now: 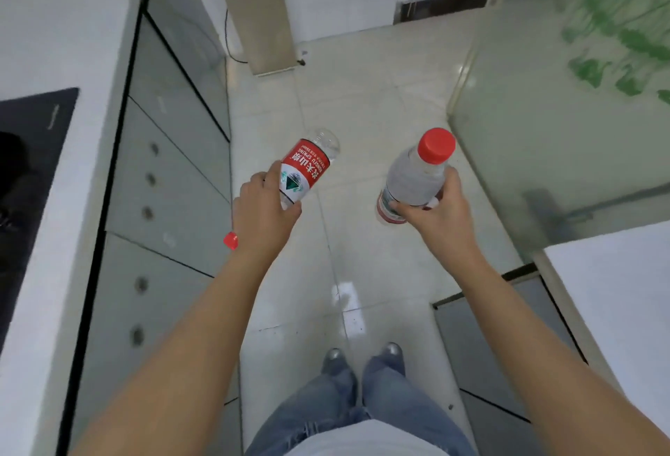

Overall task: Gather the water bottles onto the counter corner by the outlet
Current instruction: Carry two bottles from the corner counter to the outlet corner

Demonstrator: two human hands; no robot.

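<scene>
My left hand [266,210] grips a clear water bottle with a red label [308,165], tilted so its base points away and its red cap [230,241] sticks out below my wrist. In my right hand [435,216] I hold a second water bottle [413,180] nearly upright, its red cap [436,145] on top and my fingers wrapped round its lower body. Both bottles hang in the air above the tiled floor, between two counters. No outlet is in view.
A white counter [72,38] with a black mat [32,151] runs along the left, with grey drawer fronts [166,151] below it. Another white counter [623,296] sits at the right under a frosted glass panel [562,111]. Tiled floor [362,92] lies ahead.
</scene>
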